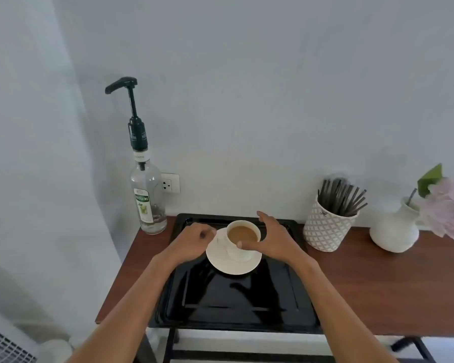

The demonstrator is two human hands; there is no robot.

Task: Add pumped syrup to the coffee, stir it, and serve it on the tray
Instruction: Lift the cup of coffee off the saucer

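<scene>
My white ceramic cup [243, 244] is holding milky brown coffee [242, 233] on its white saucer [233, 265], sitting in the black tray [236, 305]; my right grip [271, 241] is spreading open, thumb touching the cup, while my left grip [194, 239] is curling closed at the handle.

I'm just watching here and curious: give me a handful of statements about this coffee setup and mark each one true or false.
1. The cup of coffee stands on a white saucer on the black tray. True.
2. The syrup bottle with its pump stands right of the tray. False: it stands at the tray's left, near the wall.
3. The right hand is spread open around the cup, thumb at its near side. True.
4. The left hand presses the pump. False: it is down by the cup's handle side, over the saucer.
5. The patterned holder is empty. False: dark stir sticks stand in it.
</scene>
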